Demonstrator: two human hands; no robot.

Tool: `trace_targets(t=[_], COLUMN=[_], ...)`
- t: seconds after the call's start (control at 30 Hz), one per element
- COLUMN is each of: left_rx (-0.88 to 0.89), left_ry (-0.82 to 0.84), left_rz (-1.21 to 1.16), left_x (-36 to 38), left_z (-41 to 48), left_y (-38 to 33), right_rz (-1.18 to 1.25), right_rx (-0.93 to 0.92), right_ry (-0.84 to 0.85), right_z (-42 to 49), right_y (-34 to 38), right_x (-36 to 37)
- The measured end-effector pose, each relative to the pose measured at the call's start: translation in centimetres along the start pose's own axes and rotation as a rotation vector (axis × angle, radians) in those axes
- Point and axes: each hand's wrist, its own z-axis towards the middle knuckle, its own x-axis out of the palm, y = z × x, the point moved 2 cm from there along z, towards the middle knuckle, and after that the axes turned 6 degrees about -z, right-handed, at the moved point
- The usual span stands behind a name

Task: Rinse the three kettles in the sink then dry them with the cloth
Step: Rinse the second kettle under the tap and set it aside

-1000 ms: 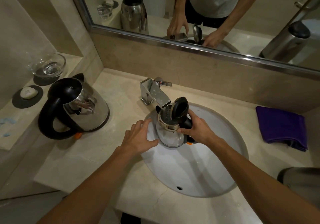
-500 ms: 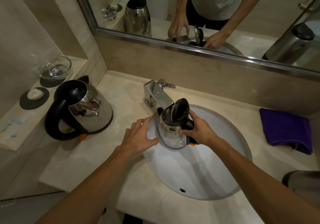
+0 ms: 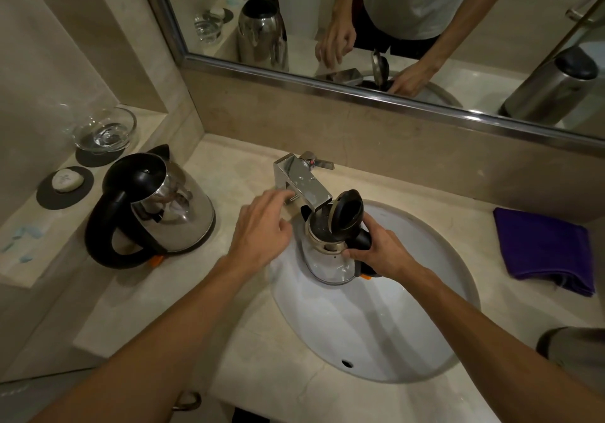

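A small steel kettle (image 3: pixel 327 259) with its black lid flipped up stands in the white sink (image 3: pixel 376 324), its mouth under the chrome faucet (image 3: pixel 302 182). My right hand (image 3: pixel 376 252) grips its black handle. My left hand (image 3: pixel 262 226) hovers with relaxed fingers beside the faucet body, holding nothing. A second steel kettle (image 3: pixel 163 210) with a black handle sits on the counter at left. A third kettle (image 3: pixel 576 354) shows only partly at the right edge. The folded purple cloth (image 3: pixel 543 249) lies on the counter at right.
A raised ledge at left carries a glass bowl (image 3: pixel 104 129) and a soap bar (image 3: pixel 68 179) on dark coasters. The mirror (image 3: pixel 393 13) runs along the back wall above the beige counter (image 3: pixel 183 291). The faucet lever (image 3: pixel 319 162) points right.
My left hand has lifted off the sink rim and moved up toward the faucet. The kettle in my right hand has shifted slightly closer under the spout.
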Motion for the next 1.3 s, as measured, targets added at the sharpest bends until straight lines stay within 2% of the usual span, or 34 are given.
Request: trace_targets(t=[0.1, 0.3, 0.5, 0.77, 0.97, 1.17, 1.3], left_rx=[0.010, 0.028, 0.058, 0.088, 0.031, 0.102, 0.079], left_ry=[-0.045, 0.053, 0.081, 0.380, 0.544, 0.489, 0.493], left_rz=[0.000, 0.104, 0.177, 0.349, 0.514, 0.530, 0.481], left_x=[-0.8, -0.4, 0.5, 2.9, 4.2, 3.9, 3.1], left_z=[2.6, 7.0, 9.8, 13.6, 15.3, 14.9, 14.2], left_y=[-0.5, -1.6, -2.8, -4.5, -5.7, -6.1, -5.7], right_rz=[0.009, 0.002, -0.002, 0.028, 0.043, 0.065, 0.079], right_rx=[-0.003, -0.018, -0.039, -0.025, -0.015, 0.016, 0.006], right_ry=[0.002, -0.010, 0.016, 0.020, -0.011, -0.035, -0.045], right_z=[0.0, 0.3, 0.0, 0.2, 0.0, -0.3, 0.0], right_y=[-0.1, -0.4, 0.1, 0.0, -1.5, -2.8, -2.5], right_x=[0.0, 0.1, -0.1, 0.0, 0.4, 1.1, 1.2])
